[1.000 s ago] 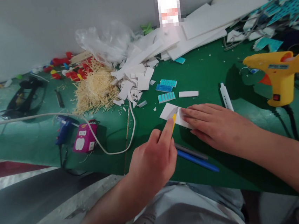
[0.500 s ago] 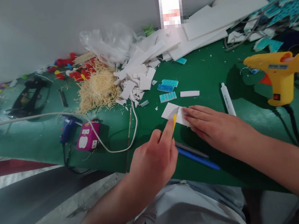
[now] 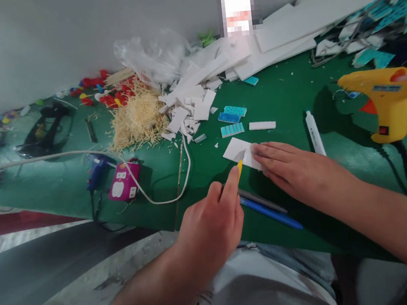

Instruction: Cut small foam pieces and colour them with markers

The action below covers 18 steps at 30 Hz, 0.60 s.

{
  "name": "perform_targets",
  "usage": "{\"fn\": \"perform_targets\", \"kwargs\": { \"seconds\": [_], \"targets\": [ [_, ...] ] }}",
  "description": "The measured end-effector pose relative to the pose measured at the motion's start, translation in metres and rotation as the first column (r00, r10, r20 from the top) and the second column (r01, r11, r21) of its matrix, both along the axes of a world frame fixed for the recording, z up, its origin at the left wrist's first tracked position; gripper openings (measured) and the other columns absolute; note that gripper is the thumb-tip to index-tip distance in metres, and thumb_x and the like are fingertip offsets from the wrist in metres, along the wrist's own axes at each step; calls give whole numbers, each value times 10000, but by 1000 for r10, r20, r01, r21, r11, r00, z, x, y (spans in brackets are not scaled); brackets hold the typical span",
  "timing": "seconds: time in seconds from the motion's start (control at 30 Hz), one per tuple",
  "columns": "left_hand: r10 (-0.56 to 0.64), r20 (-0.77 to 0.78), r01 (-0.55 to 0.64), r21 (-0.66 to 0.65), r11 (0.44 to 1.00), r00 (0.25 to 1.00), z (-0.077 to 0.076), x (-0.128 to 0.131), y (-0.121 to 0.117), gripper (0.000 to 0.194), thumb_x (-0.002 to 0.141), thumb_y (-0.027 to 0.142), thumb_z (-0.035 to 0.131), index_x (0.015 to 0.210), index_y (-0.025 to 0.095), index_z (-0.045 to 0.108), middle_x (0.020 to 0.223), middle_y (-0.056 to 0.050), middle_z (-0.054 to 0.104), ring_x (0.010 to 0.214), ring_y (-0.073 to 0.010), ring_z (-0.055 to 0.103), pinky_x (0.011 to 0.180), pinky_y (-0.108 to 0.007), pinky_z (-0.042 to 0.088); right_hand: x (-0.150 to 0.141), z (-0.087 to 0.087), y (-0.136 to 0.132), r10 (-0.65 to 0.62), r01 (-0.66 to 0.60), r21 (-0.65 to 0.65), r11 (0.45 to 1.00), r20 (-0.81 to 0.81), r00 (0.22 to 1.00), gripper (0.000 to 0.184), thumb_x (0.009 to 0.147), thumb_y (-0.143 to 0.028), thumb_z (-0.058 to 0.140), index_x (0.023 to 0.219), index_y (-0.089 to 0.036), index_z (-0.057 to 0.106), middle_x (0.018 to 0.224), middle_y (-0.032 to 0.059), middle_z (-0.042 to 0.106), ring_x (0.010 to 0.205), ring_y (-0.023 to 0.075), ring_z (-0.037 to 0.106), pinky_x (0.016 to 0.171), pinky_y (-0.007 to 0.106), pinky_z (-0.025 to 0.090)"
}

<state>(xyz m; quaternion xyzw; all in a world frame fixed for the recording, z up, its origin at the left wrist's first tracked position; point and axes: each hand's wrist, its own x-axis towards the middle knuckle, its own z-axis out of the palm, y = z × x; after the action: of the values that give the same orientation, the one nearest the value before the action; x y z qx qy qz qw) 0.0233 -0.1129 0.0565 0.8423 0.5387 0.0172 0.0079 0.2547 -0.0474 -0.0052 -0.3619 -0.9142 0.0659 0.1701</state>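
Note:
My left hand [image 3: 213, 216] is closed around a yellow craft knife [image 3: 240, 166], forefinger laid along it. Its blade rests on a small white foam board piece [image 3: 235, 148]. Flat on the right end of that piece lies my right hand [image 3: 287, 166], fingers stretched out and pressing it to the green table [image 3: 280, 97]. Just beyond the piece are a narrow white strip [image 3: 262, 125] and several small blue patterned pieces [image 3: 232, 129]. A blue pen [image 3: 272, 214] and a dark grey pen [image 3: 264, 200] lie side by side between my hands, partly hidden by the left one.
A yellow glue gun [image 3: 387, 101] and a white marker [image 3: 315, 133] are on the right. White scraps [image 3: 188, 111], straw [image 3: 137, 113] and large white boards [image 3: 306, 20] lie at the back. A purple power adapter [image 3: 124, 181], white cable [image 3: 158, 203] and blue glue gun [image 3: 96, 170] sit left.
The knife has drawn back slightly toward me across the white piece. My right hand keeps its place on the piece. The whole view has shifted a little.

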Motion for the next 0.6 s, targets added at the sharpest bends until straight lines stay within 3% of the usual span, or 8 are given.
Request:
{"fn": "perform_targets", "kwargs": {
  "seconds": [0.2,0.33,0.43,0.6],
  "targets": [
    [-63,44,58,101,993,997,-1,-4,-8,428,1039,139,398,1459,105,478,793,30,639,529,-126,634,428,-255,484,-1,1,-1,3,-3,44,999,5,1000,429,1059,-194,422,1354,-115,724,1435,130,698,1339,247,658,1074,392,612],
    [-20,56,13,132,991,998,-6,-4,-18,433,1062,164,347,1486,141,429,781,42,612,501,-133,598,414,-283,461,-2,1,-1,-3,-1,110,994,29,1000,437,1071,-208,385,1303,-131,747,1400,105,724,1308,224,681,1070,364,611],
    [12,62,-19,127,992,998,-6,-6,-23,435,1073,186,315,1497,170,410,773,46,609,494,-137,592,415,-289,455,-1,0,0,-2,-4,115,993,50,999,445,1072,-211,371,1305,-143,745,1406,98,722,1313,217,679,1076,367,608],
    [-36,22,35,46,998,999,4,-10,-24,422,1054,146,346,1471,130,407,779,47,648,507,-129,641,405,-275,471,-1,0,0,5,-13,128,992,58,998,432,1066,-199,390,1308,-140,742,1404,99,722,1302,214,687,1082,364,604]
  ]
}}
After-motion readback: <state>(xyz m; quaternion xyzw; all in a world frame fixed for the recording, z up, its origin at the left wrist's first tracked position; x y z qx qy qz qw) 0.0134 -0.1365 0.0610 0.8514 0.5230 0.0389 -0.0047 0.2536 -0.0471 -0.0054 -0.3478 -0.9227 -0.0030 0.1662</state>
